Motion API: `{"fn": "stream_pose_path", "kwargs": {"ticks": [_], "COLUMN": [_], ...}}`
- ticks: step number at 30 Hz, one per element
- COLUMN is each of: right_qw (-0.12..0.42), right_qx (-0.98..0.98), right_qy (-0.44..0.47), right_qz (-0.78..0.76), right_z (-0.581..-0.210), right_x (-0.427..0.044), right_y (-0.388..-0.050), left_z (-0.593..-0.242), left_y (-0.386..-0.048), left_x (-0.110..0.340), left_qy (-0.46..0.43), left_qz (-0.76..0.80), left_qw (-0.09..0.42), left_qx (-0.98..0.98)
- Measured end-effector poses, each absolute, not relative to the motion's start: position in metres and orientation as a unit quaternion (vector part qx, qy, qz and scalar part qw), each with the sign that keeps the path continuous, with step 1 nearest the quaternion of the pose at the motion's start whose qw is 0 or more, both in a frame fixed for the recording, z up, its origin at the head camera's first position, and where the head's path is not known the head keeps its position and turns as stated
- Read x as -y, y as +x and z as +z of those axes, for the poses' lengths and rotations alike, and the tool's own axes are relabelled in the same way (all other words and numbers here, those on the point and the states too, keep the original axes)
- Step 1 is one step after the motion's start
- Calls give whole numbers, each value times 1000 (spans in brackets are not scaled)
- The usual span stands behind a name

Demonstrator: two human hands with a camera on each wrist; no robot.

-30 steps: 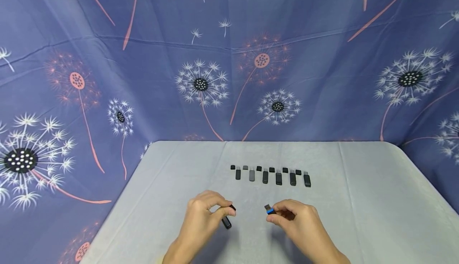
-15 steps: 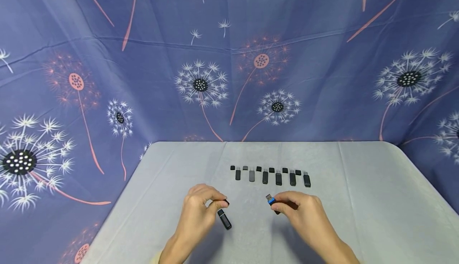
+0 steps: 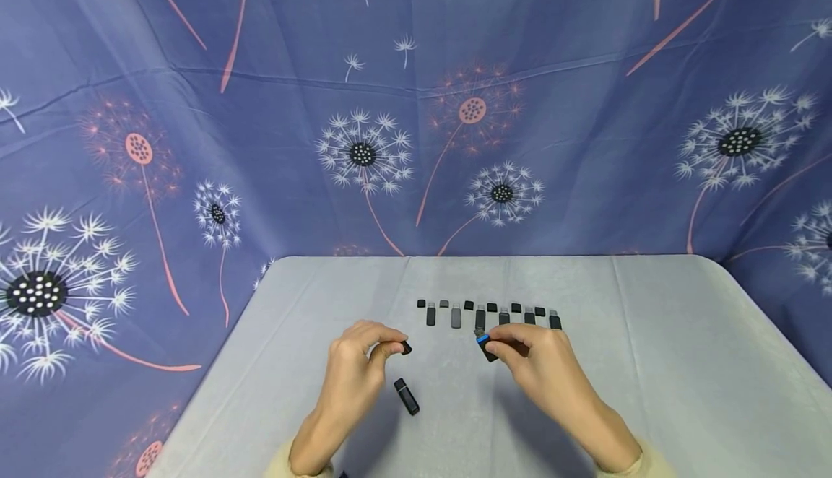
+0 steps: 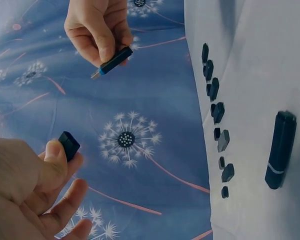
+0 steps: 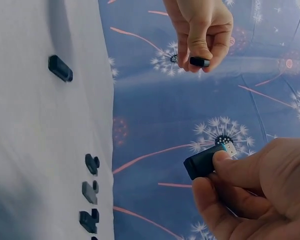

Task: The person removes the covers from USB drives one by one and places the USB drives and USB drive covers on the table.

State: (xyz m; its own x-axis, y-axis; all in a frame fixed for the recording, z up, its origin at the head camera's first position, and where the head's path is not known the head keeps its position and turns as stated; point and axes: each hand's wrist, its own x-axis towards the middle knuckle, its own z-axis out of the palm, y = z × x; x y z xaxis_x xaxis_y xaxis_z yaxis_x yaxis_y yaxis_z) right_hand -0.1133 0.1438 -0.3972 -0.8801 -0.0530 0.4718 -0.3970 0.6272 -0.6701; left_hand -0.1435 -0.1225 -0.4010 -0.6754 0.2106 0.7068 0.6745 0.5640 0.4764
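Between thumb and fingers, my left hand (image 3: pixel 354 366) pinches a small black USB cap (image 3: pixel 406 348), held above the table; the left wrist view shows the cap (image 4: pixel 70 146) at the fingertips. My right hand (image 3: pixel 552 366) pinches a black USB flash drive (image 3: pixel 487 350) with a blue band, its bare metal plug (image 5: pixel 231 149) pointing out. Cap and drive are apart, at a similar height. Below the left hand, a black capped flash drive (image 3: pixel 406 396) with a thin light ring lies on the table.
Across the back of the pale table (image 3: pixel 338 283) runs a row of uncapped flash drives, one of them grey (image 3: pixel 456 316), with small caps such as a black cap (image 3: pixel 421 304) beside them. A blue dandelion-print cloth (image 3: pixel 279 153) hangs behind.
Both hands have risen and moved forward, away from the drive lying on the table, which now shows whole. The right hand's flash drive now overlaps the row in view.
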Motion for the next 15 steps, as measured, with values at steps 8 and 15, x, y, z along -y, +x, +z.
{"fn": "stream_pose_path", "kwargs": {"ticks": [8,15], "right_qw": [192,194], "right_qx": [879,881], "right_qy": [129,131], "right_qz": [418,412], "right_z": [-388,-379], "right_x": [-144,-138], "right_y": [-131,-143], "left_z": [-399,-394], "left_y": [-162,-182], "left_x": [121,123], "left_qy": [-236,-245], "left_qz": [-393,-383], "left_qw": [265,287], "left_qx": [848,843]}}
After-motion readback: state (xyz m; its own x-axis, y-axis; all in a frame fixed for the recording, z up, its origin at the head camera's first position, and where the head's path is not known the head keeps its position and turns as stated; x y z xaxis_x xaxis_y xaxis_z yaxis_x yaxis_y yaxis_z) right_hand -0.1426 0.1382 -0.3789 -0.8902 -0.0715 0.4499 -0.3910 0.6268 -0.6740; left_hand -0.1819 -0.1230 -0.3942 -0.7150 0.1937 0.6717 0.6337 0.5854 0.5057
